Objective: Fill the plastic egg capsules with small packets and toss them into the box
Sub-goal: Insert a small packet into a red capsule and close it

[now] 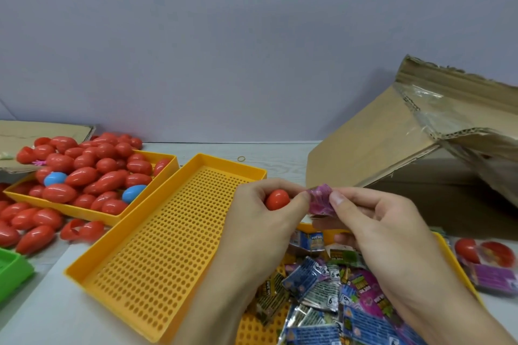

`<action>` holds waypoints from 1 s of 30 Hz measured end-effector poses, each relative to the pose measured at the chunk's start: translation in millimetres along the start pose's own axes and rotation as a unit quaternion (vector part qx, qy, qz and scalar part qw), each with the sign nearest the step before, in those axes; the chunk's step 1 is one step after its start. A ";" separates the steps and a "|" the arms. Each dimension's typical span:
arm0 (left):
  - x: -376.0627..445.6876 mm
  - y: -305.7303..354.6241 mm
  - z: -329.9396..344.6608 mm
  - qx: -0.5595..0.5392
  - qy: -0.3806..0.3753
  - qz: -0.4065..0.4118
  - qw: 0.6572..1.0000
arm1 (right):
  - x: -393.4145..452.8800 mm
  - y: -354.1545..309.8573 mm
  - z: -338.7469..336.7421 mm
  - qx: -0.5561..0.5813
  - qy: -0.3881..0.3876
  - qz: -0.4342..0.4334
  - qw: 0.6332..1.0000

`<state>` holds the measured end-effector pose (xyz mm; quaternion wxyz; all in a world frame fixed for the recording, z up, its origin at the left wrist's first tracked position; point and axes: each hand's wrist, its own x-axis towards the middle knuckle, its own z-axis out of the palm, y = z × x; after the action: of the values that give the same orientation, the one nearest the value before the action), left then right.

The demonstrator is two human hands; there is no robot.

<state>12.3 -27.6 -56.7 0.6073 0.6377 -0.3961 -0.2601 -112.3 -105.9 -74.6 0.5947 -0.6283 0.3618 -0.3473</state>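
My left hand [260, 213] grips a red egg capsule [277, 199] in its curled fingers. Both hands pinch a folded pink packet [321, 200] just right of the capsule, my right hand [372, 221] holding its right edge. A heap of red capsules [84, 173], with two blue ones among them, fills a yellow tray [64, 206] at the left. Several loose packets [330, 294] lie in a yellow tray [445, 244] under my hands. The cardboard box [392, 148] lies at the right, its flap torn.
An empty perforated yellow tray [157, 235] sits in the middle. More red capsules [28, 227] lie loose on the table at the left, by a green tray [14, 269]. An open red capsule [482, 252] and a purple packet [493, 274] lie at the far right. A rubber band [241, 159] lies behind.
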 end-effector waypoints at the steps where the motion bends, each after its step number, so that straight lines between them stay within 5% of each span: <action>1: 0.1 1.0 0.4 0.010 0.008 0.008 1.000 | -0.1 0.4 0.2 -0.004 0.003 -0.004 1.000; 9: 0.1 2.2 3.8 0.092 0.099 0.110 0.985 | 0.5 3.1 -0.1 -0.003 0.013 -0.018 1.000; 17: -0.5 -0.8 7.0 0.224 0.052 0.208 0.951 | 3.1 3.4 0.4 0.054 -0.004 0.001 0.999; 30: -0.3 -4.0 8.7 0.209 0.053 0.177 0.960 | 2.3 0.2 -2.4 0.073 0.009 -0.070 0.995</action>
<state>5.8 -32.5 -61.7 0.5172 0.6827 -0.5155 -0.0261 -113.2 -109.1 -74.7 0.6097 -0.6041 0.2962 -0.4190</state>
